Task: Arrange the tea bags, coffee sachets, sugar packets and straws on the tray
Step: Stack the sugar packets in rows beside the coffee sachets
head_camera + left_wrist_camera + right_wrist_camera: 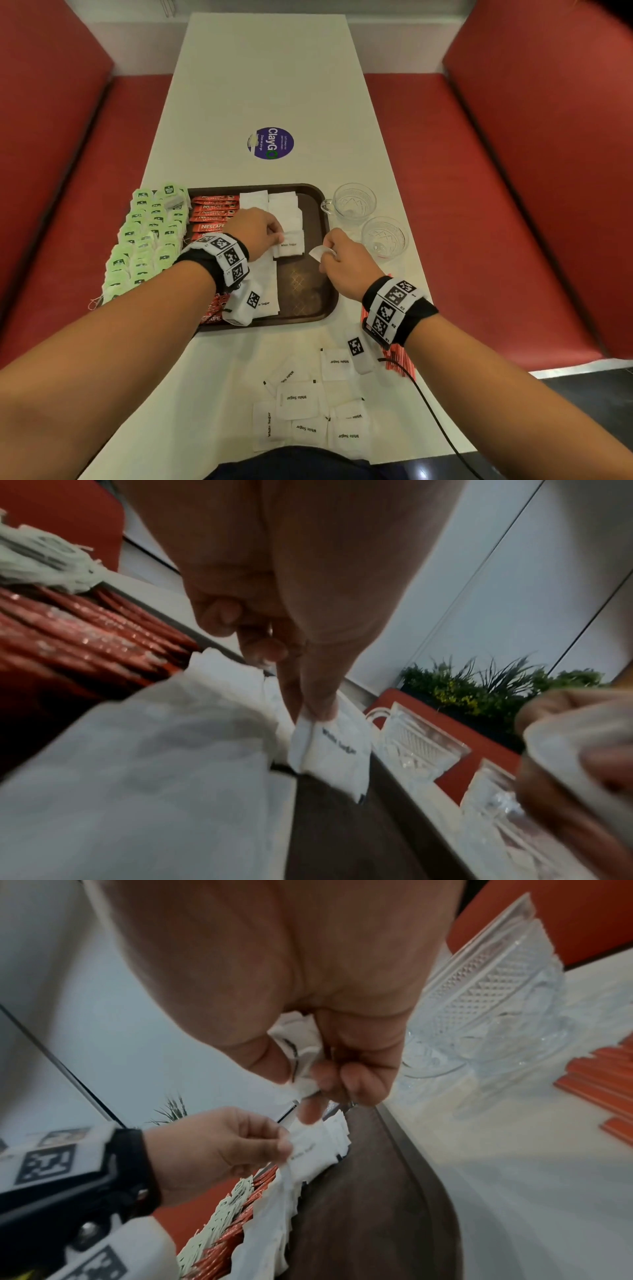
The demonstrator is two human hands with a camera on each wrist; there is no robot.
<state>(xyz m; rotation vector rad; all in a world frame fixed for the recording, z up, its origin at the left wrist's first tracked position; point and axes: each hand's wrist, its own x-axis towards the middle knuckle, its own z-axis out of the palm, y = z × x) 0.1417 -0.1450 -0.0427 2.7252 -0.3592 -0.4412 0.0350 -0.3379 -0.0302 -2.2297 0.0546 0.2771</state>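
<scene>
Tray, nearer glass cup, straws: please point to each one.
Tray [327, 274], head view, bare right rim.
Nearer glass cup [385, 238], head view, bowl.
Straws [399, 365], head view, red bundle near the right wrist.

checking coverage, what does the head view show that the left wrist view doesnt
Only the head view shows the loose sugar packets on the table, the straws, the sticker and both wrists. Only the left wrist view shows plants. Both show the left hand pinching a sugar packet over the tray, the coffee sachets and two glass cups.
</scene>
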